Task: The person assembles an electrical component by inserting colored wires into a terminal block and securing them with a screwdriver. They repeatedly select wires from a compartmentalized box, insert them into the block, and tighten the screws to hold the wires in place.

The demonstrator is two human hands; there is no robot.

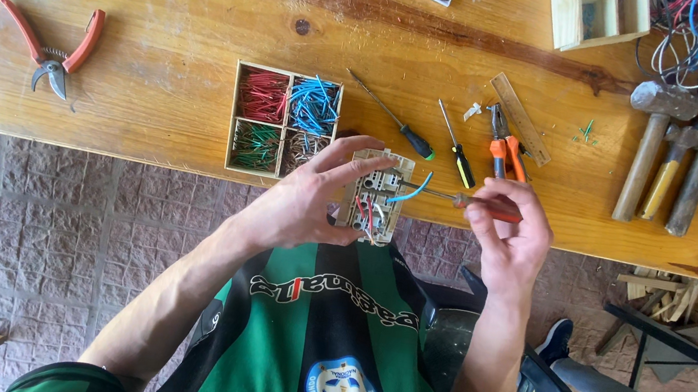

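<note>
Both forearms reach out over a green-and-black jersey (329, 331) toward the edge of the wooden workbench (182, 79), where the left hand (302, 203) has its fingers wrapped around a beige switch module (375, 195) with red and blue wires sprouting from it. Opposite, the right hand (505, 229) pinches a red-handled screwdriver (459, 200), its tip set into the module. Just beyond sits a four-compartment wire tray (283, 123) (red, blue, green and brownish cut lengths), with spare screwdrivers (431, 139) and orange pliers (507, 146) beside it.
</note>
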